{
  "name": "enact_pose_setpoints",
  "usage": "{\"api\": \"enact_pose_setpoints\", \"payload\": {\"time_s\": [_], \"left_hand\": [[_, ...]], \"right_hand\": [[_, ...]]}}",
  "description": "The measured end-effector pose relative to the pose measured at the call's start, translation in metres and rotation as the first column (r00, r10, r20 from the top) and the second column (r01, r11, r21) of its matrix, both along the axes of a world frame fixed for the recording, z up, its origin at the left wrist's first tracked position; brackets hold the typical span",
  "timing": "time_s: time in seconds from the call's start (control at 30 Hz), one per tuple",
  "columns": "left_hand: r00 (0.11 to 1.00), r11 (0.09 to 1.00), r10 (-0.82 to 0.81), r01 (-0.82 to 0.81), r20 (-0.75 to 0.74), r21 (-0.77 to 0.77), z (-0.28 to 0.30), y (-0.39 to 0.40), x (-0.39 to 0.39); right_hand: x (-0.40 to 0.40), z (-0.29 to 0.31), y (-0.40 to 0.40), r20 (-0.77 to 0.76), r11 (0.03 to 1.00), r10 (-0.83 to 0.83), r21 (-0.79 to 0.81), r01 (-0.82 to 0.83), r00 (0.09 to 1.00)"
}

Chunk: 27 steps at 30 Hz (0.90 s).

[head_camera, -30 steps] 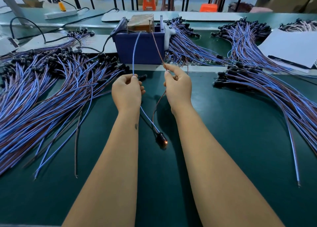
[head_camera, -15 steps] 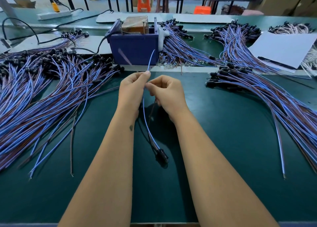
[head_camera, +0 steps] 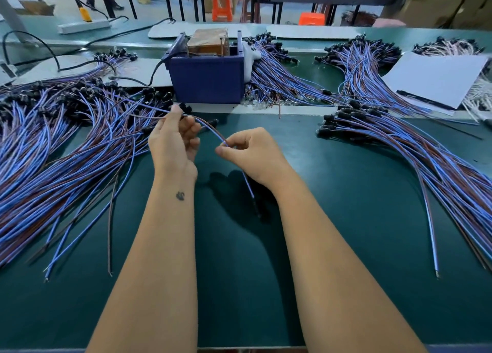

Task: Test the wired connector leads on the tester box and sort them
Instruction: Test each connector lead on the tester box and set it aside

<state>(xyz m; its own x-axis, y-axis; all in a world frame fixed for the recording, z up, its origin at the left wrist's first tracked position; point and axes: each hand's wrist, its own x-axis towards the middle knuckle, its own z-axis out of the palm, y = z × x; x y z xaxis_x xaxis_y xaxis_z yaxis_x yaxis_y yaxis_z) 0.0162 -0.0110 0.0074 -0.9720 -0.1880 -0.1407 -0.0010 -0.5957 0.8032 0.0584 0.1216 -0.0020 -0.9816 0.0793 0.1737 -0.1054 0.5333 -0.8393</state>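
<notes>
Head view, angled down over a wide green surface (head_camera: 346,232) that carried everything else. Spread across its left side, a broad fan of blue and brown leads, the left pile (head_camera: 53,161), black connectors toward the far edge. Opposite, well apart, a right pile (head_camera: 431,166) laid the same way, with further bundles behind it. Between the two at the far edge, the blue tester box (head_camera: 207,81), nothing plugged into it or touching its top.

Nearer the middle, the left grip (head_camera: 173,142), raised just beside the inner edge of the left pile, fingers curled and thumb pressed onto thin wires; could not tell whether only the held lead (head_camera: 210,130) or also a strand from the pile. Close to its right, the right grip (head_camera: 253,155), thumb and forefinger pinched on that same lead, which arched between the two and then dropped below the right palm to a small dark connector (head_camera: 257,211), blurred, above the surface.

Judged as the sorting step: lead clear of the box, not yet laid down. Next move likely called for releasing the left pinch, carrying the lead over to a pile with connector ends aligned, and keeping it from snagging loose strands.
</notes>
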Motion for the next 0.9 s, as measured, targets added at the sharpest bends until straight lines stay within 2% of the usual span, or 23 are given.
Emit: {"api": "enact_pose_setpoints", "payload": {"time_s": [0.07, 0.13, 0.2, 0.3, 0.4, 0.5, 0.6, 0.67, 0.7, 0.8, 0.9], "left_hand": [[1.0, 1.0, -0.012, 0.012, 0.022, 0.0, 0.001, -0.002, 0.0], [0.999, 0.995, -0.042, 0.043, 0.016, -0.088, 0.0, 0.0, 0.002], [0.996, 0.966, -0.084, 0.08, -0.005, -0.245, 0.0, 0.007, 0.004], [0.987, 0.861, -0.156, 0.116, -0.039, -0.496, -0.001, 0.017, 0.008], [0.966, 0.702, -0.249, 0.129, -0.072, -0.7, -0.007, 0.024, 0.012], [0.95, 0.457, -0.309, 0.108, -0.044, -0.883, -0.013, 0.029, 0.015], [0.934, 0.315, -0.353, 0.064, -0.054, -0.947, -0.013, 0.04, 0.022], [0.885, 0.216, -0.459, 0.026, -0.078, -0.976, -0.013, 0.051, 0.029], [0.849, 0.192, -0.523, 0.025, -0.08, -0.981, -0.013, 0.056, 0.034], [0.725, 0.219, -0.683, 0.09, -0.087, -0.972, -0.014, 0.066, 0.045], [0.62, 0.194, -0.78, 0.122, -0.078, -0.973, -0.014, 0.07, 0.05]], "right_hand": [[0.0, 0.0, 0.003, -0.093, 0.98, -0.139, 0.133, 0.15, 0.986], [0.0, 0.001, 0.006, -0.201, 0.924, -0.303, 0.176, 0.339, 0.931], [0.001, 0.004, 0.008, -0.301, 0.866, -0.442, 0.102, 0.489, 0.845], [0.001, 0.009, 0.012, -0.353, 0.853, -0.522, -0.186, 0.488, 0.777], [-0.001, 0.012, 0.016, -0.294, 0.811, -0.56, -0.388, 0.439, 0.775], [-0.003, 0.01, 0.019, -0.17, 0.735, -0.563, -0.55, 0.397, 0.809], [-0.006, 0.004, 0.026, -0.122, 0.696, -0.617, -0.546, 0.467, 0.777], [-0.008, 0.0, 0.032, -0.101, 0.673, -0.67, -0.501, 0.544, 0.736], [-0.008, -0.002, 0.035, -0.083, 0.655, -0.69, -0.495, 0.571, 0.719], [-0.007, -0.004, 0.047, -0.029, 0.603, -0.723, -0.515, 0.609, 0.691], [-0.002, -0.005, 0.063, 0.007, 0.574, -0.74, -0.513, 0.638, 0.672]]}}
